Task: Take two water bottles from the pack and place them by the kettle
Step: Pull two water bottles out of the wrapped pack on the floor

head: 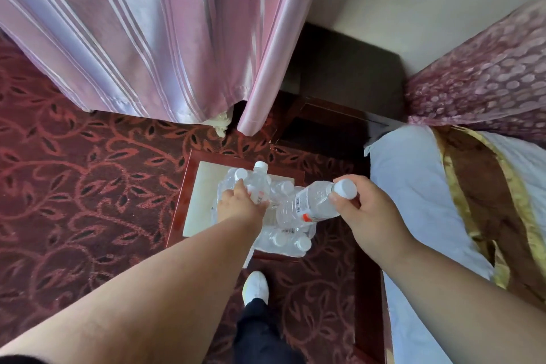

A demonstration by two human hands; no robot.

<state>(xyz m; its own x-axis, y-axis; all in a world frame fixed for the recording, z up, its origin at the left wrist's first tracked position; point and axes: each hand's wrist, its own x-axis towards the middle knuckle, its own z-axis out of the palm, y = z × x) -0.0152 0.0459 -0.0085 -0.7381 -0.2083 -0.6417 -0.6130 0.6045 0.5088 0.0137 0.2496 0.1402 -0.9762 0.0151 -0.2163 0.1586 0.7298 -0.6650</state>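
Right hand grips one bottle by its neck, left hand clenches a second bottle over the pack at the stool's right edge.

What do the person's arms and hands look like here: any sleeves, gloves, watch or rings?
Both forearms are bare with no sleeves in view. The left hand and right hand wear no gloves, and no watch, bracelet or ring shows on either wrist or on the visible fingers.
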